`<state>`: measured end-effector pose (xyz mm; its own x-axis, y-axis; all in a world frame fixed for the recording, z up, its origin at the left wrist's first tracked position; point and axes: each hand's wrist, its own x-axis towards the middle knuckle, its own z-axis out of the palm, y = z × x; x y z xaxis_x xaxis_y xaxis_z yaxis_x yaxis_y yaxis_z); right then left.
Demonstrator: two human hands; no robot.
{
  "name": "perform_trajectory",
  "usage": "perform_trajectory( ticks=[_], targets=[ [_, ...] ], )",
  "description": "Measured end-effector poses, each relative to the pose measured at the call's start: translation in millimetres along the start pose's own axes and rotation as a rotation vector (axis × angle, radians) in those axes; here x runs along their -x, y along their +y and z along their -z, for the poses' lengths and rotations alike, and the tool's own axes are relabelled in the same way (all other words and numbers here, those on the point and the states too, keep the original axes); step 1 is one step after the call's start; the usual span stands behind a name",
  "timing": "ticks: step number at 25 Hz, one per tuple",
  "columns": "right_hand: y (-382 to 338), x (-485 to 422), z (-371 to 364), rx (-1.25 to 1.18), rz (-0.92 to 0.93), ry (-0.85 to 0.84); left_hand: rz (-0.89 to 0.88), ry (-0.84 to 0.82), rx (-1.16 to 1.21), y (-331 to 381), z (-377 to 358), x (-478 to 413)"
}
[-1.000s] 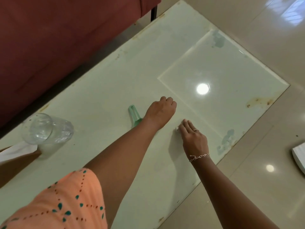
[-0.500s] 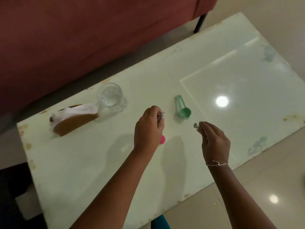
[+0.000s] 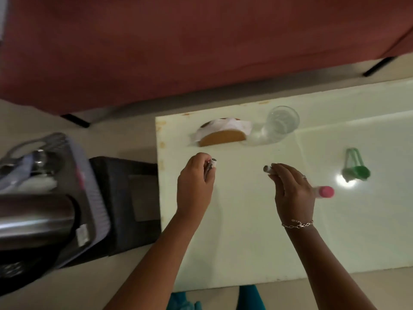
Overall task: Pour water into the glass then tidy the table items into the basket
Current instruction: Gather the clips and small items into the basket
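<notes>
Left hand (image 3: 194, 186) pinches one small cylinder (image 3: 211, 166), right hand (image 3: 292, 193) another. Carry both over the basket (image 3: 96, 198); release low.

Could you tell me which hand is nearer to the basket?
Left. The left hand is just right of the basket; the right hand is farther right, over the table.

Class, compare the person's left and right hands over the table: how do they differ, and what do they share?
The left hand is curled round a lettered cylinder; the right hand only pinches a second cylinder. The right hand has a ring and a bracelet at the wrist; the left hand shows neither. Both hover above the white table, each holding one small cylinder.
</notes>
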<state>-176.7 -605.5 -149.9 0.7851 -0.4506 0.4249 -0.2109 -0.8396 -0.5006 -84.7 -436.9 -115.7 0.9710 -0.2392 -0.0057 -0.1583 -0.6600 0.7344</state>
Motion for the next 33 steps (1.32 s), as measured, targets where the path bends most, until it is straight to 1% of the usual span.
perform_trajectory(
  ticks=[6,8,9,11,13,14,17,20,23,26,28,31,33],
  targets=[
    [-128,7,-64,-0.112,0.125,-0.118,0.121,0.244,-0.09,-87,115,10],
    [-165,11,-81,-0.156,0.177,-0.178,0.212,0.33,-0.148,-123,148,15],
    [-180,13,-89,-0.179,0.201,-0.204,0.295,0.347,-0.181,-139,163,15],
    [-207,16,-104,-0.214,0.246,-0.25,0.456,0.287,-0.308,-167,182,16],
    [-226,17,-114,-0.238,0.263,-0.278,0.494,0.147,-0.451,-184,187,17],
    [-234,18,-120,-0.245,0.274,-0.289,0.499,0.087,-0.487,-193,189,18],
    [-252,22,-135,-0.245,0.32,-0.332,0.561,-0.041,-0.51,-217,188,21],
    [-263,23,-147,-0.252,0.387,-0.392,0.628,-0.133,-0.511,-230,183,24],
    [-273,19,-158,-0.252,0.525,-0.454,0.662,-0.166,-0.521,-237,178,26],
    [-284,12,-167,-0.264,0.702,-0.551,0.653,-0.188,-0.512,-240,176,30],
    [-292,9,-174,-0.264,0.8,-0.636,0.655,-0.185,-0.491,-243,177,30],
    [-309,3,-185,-0.288,0.881,-0.807,0.705,-0.161,-0.419,-242,182,34],
    [-322,0,-196,-0.287,0.93,-0.902,0.738,-0.118,-0.439,-237,186,50]
  ],
)
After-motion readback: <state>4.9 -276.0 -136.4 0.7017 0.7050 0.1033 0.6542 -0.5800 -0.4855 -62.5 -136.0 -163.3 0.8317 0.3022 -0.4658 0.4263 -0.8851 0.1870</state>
